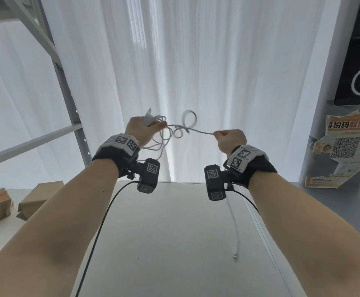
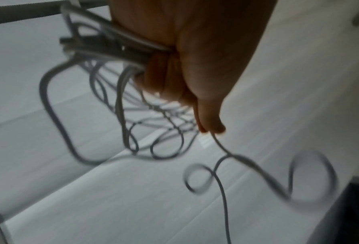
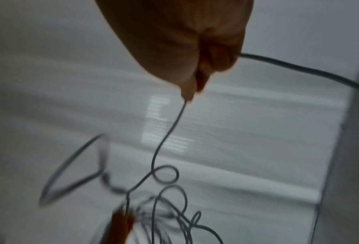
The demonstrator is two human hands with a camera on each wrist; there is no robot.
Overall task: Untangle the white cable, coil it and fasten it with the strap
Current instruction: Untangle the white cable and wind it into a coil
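Observation:
Both hands are raised in front of the white curtain with the white cable (image 1: 185, 127) stretched between them. My left hand (image 1: 141, 130) grips a bunch of loops (image 2: 115, 47) in its curled fingers, and more loops hang below it (image 1: 159, 146). Thumb and forefinger of the left hand (image 2: 207, 122) pinch the strand that leads right. Small twisted loops (image 1: 189, 118) sit mid-span. My right hand (image 1: 230, 139) pinches the strand (image 3: 174, 125) between its fingertips (image 3: 187, 94). The cable's free end hangs down past the right wrist to a plug (image 1: 235, 256) just over the table. No strap shows.
A pale table (image 1: 164, 243) lies below the arms. Brown cardboard boxes (image 1: 35, 200) sit at its left. A grey metal rack (image 1: 67, 99) stands at the left, and a pillar with a torn poster (image 1: 341, 151) at the right. Black camera leads (image 1: 102, 228) trail from both wrists.

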